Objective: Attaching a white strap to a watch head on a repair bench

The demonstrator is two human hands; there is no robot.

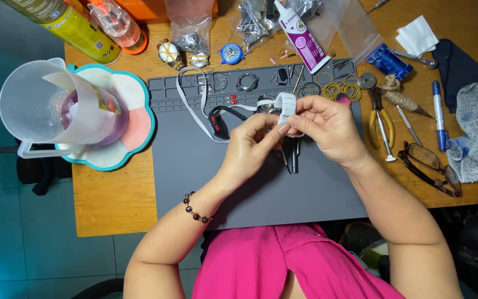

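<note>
White elastic strap (pixel 285 105): folded end pinched between right hand (pixel 327 128) and left hand (pixel 250 145), both closed on it, above the grey mat (pixel 195 177). Its loose length trails left and far from the hands. Both hands equally near.

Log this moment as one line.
left hand: pinching white elastic strap | right hand: gripping same strap | under: grey silicone work mat

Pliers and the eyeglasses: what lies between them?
Head view: a thin metal pick-like tool lies slanted between the yellow-handled pliers and the eyeglasses; otherwise bare wooden table.
</note>
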